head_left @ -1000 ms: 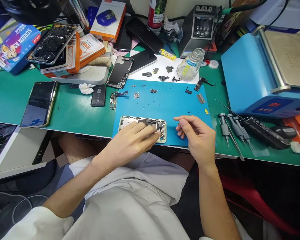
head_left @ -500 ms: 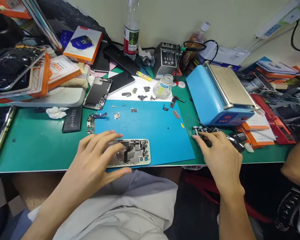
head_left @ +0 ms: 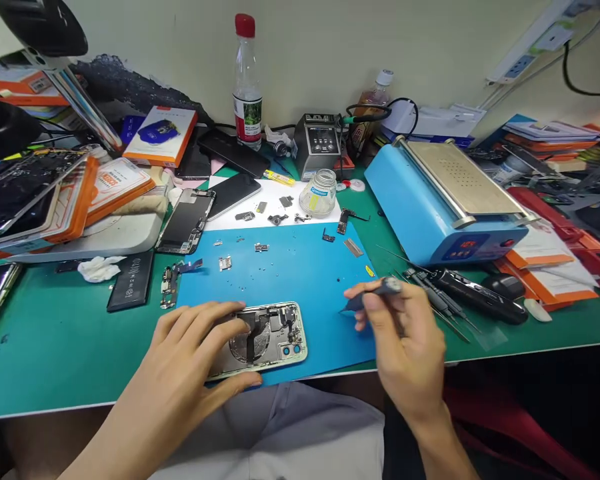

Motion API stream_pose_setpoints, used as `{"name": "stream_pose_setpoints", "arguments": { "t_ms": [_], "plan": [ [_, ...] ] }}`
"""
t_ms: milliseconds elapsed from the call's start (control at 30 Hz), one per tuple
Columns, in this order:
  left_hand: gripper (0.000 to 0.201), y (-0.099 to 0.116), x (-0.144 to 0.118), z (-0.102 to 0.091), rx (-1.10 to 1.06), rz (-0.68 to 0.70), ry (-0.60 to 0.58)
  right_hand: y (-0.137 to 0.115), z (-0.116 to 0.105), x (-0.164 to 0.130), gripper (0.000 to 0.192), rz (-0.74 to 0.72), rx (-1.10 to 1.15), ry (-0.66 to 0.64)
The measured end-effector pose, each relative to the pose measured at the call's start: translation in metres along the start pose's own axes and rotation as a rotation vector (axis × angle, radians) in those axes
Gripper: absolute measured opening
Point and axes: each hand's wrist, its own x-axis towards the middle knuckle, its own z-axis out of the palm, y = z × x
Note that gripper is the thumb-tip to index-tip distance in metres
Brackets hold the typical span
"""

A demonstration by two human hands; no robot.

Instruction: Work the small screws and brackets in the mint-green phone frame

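Observation:
An opened phone housing (head_left: 270, 340) lies on the blue mat, its inner parts and two camera lenses showing. My left hand (head_left: 195, 347) spans its left part, fingers over the upper edge and inside, thumb along the lower edge. In my right hand (head_left: 405, 333) is a small dark screwdriver (head_left: 373, 297), pinched between thumb and fingers. Its thin tip points left and down over the mat, apart from the housing. Tiny screws (head_left: 263, 270) and small metal parts (head_left: 225, 263) lie scattered beyond the housing. A charging-port flex part (head_left: 170, 285) sits at the mat's left edge.
Several screwdrivers and tweezers (head_left: 440, 297) lie right of my right hand, before a blue heating plate machine (head_left: 410, 213). A glass jar (head_left: 319, 193) and a soldering station (head_left: 320, 143) stand behind the mat. At left are a battery (head_left: 131, 281) and a phone screen (head_left: 186, 220).
My right hand has lifted a screwdriver from the tools at right and brought it left over the mat. My left hand has settled onto the housing. The camera view has tilted up.

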Motion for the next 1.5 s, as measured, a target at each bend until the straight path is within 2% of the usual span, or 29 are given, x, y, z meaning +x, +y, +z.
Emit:
{"name": "stream_pose_setpoints", "arguments": {
  "t_ms": [200, 533, 733, 800, 900, 933, 1033, 1133, 1267, 1333, 1500],
  "plan": [
    [0.043, -0.003, 0.004, 0.009, -0.068, -0.008, 0.016, 0.015, 0.010, -0.009, 0.007, 0.013, 0.093, 0.019],
    [0.044, -0.003, 0.003, 0.010, -0.104, -0.043, 0.032, 0.017, 0.008, -0.012, 0.007, -0.007, 0.102, -0.027],
    [0.018, 0.003, 0.005, 0.003, -0.170, -0.122, 0.040, 0.017, 0.009, -0.013, 0.011, -0.047, 0.021, 0.017],
    [0.015, 0.003, 0.005, 0.002, -0.203, -0.150, 0.057, 0.018, -0.001, -0.013, 0.015, -0.090, -0.065, 0.069],
    [0.015, 0.002, 0.005, 0.001, -0.235, -0.177, 0.066, 0.021, -0.030, -0.009, 0.020, -0.172, -0.293, 0.182],
    [0.014, 0.002, 0.005, 0.002, -0.244, -0.174, 0.067, 0.023, -0.041, -0.006, 0.018, -0.187, -0.392, 0.181],
    [0.015, 0.003, 0.006, 0.002, -0.264, -0.164, 0.071, 0.034, -0.063, 0.001, 0.024, -0.198, -0.681, 0.066],
    [0.016, 0.003, 0.007, 0.003, -0.271, -0.169, 0.072, 0.050, -0.073, 0.004, 0.038, -0.217, -0.848, -0.045],
    [0.018, 0.001, 0.005, 0.005, -0.277, -0.152, 0.081, 0.064, -0.088, 0.009, 0.050, -0.189, -1.001, -0.020],
    [0.018, -0.001, 0.004, 0.005, -0.282, -0.139, 0.085, 0.064, -0.099, 0.015, 0.052, -0.140, -1.088, -0.021],
    [0.018, 0.000, 0.005, 0.003, -0.283, -0.164, 0.051, 0.054, -0.113, 0.031, 0.043, -0.032, -1.228, -0.197]
  ]
}}
